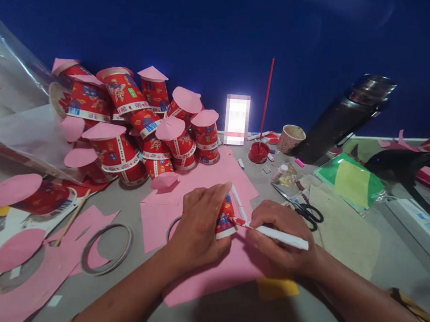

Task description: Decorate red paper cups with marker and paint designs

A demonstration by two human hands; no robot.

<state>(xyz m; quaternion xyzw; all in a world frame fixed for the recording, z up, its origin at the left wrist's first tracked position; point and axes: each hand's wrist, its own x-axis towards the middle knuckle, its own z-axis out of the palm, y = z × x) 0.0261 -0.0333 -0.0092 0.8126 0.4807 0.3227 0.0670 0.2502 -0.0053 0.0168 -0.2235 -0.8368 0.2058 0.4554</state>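
Pinning the red paper cup (226,220) on the pink sheet (224,271) with our left hand (200,227) fingers wrapped round, we keep the right hand (279,235) pinching the white marker (281,236) steady against its rim.

— From my feed I see a heap of red cups (136,120) with pink lids, back left.

— And right of it?

— I make out scissors (304,207), a dark flask (340,121), a green packet (350,184) and 1 wire ring (107,248).
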